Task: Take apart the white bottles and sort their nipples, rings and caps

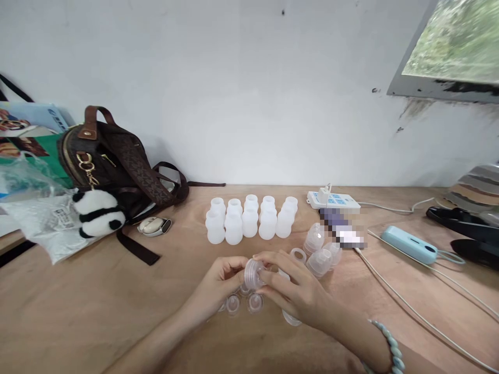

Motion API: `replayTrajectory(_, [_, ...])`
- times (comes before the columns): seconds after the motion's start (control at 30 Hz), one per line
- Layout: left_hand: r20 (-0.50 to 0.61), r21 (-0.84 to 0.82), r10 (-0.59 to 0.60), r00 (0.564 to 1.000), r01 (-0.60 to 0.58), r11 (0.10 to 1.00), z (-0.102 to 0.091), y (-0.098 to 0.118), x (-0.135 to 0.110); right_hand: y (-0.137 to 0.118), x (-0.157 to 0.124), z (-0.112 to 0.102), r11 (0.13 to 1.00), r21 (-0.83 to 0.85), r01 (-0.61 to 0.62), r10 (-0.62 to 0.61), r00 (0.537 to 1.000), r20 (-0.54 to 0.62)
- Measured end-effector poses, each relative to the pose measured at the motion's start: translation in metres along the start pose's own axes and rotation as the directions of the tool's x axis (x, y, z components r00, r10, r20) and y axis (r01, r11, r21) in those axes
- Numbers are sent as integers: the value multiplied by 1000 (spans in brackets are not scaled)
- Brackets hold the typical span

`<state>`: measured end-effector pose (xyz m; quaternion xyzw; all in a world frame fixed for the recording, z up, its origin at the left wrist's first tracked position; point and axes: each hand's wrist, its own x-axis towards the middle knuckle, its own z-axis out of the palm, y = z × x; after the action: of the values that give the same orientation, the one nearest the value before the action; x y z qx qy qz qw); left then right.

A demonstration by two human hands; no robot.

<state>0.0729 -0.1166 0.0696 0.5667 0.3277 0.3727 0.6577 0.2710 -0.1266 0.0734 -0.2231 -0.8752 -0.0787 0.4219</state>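
Observation:
My left hand (223, 283) and my right hand (293, 289) meet near the middle of the wooden table (78, 311). Both pinch one small clear plastic cap (252, 272) between their fingertips. Under my hands lie a few small clear parts (244, 303). My right hand also seems to keep a white bottle (291, 317) under its palm. Behind my hands stand two rows of several small white plastic bottles (251, 219). To the right of them lies a loose heap of clear caps and rings (317, 252).
A brown handbag (113, 161) with a panda toy (97, 212) sits at the left, beside a plastic bag (42, 218). A power strip (333, 200), a light blue device (409, 244), white cables (413, 311) and black objects (463, 223) occupy the right side.

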Motion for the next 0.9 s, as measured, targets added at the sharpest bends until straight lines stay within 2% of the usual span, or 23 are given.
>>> replayTrajectory(0.2, [0, 2, -25, 1000, 25, 1000, -1, 1, 0, -2, 1, -1, 1000, 3, 7, -7, 999, 40])
replayTrajectory(0.3, [0, -1, -65, 998, 65, 998, -1, 6, -2, -3, 1, -1, 998, 67, -5, 1, 998, 59])
replayTrajectory(0.4, [7, -11, -113, 994, 113, 993, 2, 11, -5, -5, 0, -2, 971, 217, -95, 83, 994, 68])
replayTrajectory(0.5, [-25, -19, -106, 994, 105, 994, 4, 14, -7, -7, 0, -4, 929, 310, -203, 171, 977, 129])
replayTrajectory(0.63, [-28, -41, -120, 992, 119, 992, 6, 14, -9, -6, 4, -6, 871, 417, -260, 224, 965, 134])
replayTrajectory(0.7, [-42, -68, -133, 990, 130, 989, 8, 14, -10, -5, 6, -6, 820, 487, -299, 278, 953, 118])
replayTrajectory(0.77, [-72, -111, -142, 987, 134, 985, 9, 15, -11, -3, 7, -5, 732, 569, -374, 358, 922, 145])
replayTrajectory(0.83, [-78, -146, -154, 985, 141, 979, 11, 16, -11, -1, 7, -4, 590, 668, -453, 433, 876, 211])
replayTrajectory(0.9, [-64, -165, -170, 983, 157, 974, 12, 15, -12, -1, 6, -1, 413, 764, -495, 481, 831, 279])
